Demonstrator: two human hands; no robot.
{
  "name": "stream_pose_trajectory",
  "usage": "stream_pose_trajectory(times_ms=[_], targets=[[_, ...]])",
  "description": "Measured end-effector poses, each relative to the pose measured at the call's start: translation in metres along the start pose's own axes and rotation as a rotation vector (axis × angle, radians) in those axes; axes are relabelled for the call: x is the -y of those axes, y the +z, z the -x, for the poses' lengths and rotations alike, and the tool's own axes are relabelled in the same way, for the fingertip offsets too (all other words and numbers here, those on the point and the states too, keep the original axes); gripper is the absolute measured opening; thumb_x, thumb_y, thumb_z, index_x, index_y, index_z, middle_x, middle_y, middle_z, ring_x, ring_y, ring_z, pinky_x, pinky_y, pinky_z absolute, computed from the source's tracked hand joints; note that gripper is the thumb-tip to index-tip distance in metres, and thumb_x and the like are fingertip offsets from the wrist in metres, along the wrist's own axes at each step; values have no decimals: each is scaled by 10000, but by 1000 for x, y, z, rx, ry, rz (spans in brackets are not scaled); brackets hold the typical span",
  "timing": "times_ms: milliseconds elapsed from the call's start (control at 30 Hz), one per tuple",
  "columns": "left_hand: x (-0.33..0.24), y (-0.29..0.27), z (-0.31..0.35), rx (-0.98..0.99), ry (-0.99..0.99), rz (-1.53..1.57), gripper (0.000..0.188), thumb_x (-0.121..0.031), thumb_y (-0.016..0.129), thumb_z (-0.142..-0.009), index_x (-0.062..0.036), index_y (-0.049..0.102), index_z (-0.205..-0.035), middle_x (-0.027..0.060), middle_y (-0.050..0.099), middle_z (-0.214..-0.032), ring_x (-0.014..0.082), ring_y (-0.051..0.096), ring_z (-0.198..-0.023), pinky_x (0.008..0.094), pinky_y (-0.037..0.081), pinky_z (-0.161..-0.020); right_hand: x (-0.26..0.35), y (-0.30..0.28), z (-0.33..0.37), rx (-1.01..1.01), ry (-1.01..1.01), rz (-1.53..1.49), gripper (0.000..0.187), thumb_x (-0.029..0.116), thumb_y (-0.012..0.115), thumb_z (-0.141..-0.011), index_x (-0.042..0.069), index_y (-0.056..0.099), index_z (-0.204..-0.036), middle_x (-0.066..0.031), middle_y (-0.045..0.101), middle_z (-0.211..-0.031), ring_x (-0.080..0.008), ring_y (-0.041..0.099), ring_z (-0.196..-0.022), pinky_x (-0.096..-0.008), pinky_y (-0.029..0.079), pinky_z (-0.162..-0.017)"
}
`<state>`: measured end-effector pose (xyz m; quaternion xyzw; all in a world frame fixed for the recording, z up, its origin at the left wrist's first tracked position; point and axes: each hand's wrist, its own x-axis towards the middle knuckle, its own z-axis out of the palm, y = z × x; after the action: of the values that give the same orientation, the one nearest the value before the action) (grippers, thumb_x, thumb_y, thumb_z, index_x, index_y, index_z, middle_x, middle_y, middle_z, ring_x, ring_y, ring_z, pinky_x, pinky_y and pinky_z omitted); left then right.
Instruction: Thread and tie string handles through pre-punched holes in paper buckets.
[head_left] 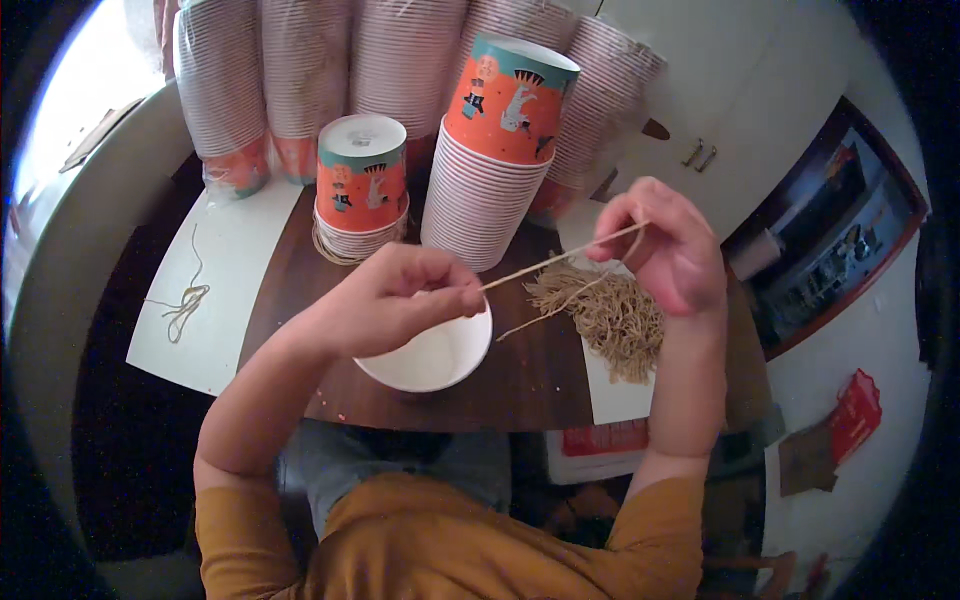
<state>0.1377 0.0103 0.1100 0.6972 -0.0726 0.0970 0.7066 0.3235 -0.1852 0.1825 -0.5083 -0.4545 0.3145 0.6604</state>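
Note:
A tan string (560,260) runs taut between my two hands, above the table. My left hand (415,295) pinches one end, over the rim of a white paper bucket (440,355) whose open mouth faces up. The string's other part goes through the closed fingers of my right hand (665,245), raised higher, and a loose tail hangs down toward the table. Below my right hand lies a heap of cut tan strings (615,325). Part of the bucket is hidden behind my left hand.
A tall stack of orange and teal paper buckets (500,150) and a shorter upside-down stack (362,180) with cord round its base stand beyond. Wrapped bucket stacks (305,80) line the back. A loose string (185,305) lies on the left white panel.

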Motion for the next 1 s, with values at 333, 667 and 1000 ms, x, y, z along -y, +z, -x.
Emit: stream_pose_trajectory(times_ms=[333,667,1000], targets=[[10,-8,33,-52,-191,-107,221,-209,603,-910,4,650,-874,10,635,-757,61,565,-694,220,467,-649,-15,-41,20,-81,-35,-167,247,250,460,-931,71,455,-761,-132,572,-740,-190,559,-580,-336,479,-549],[2,0,27,-100,-311,-172,274,-253,603,-905,-17,647,-773,3,619,-697,57,534,-632,237,442,-577,-76,-19,-6,-354,-447,1401,247,185,574,-889,5,557,-1058,-76,596,-1008,-170,564,-957,-316,445,-869],[-3,-13,24,-132,-189,-294,247,-216,609,-912,-4,624,-787,-47,582,-685,13,474,-621,189,380,-544,-92,81,-9,263,187,-70,379,39,643,-852,15,514,-1207,-36,602,-913,-88,587,-824,-223,492,-737]])
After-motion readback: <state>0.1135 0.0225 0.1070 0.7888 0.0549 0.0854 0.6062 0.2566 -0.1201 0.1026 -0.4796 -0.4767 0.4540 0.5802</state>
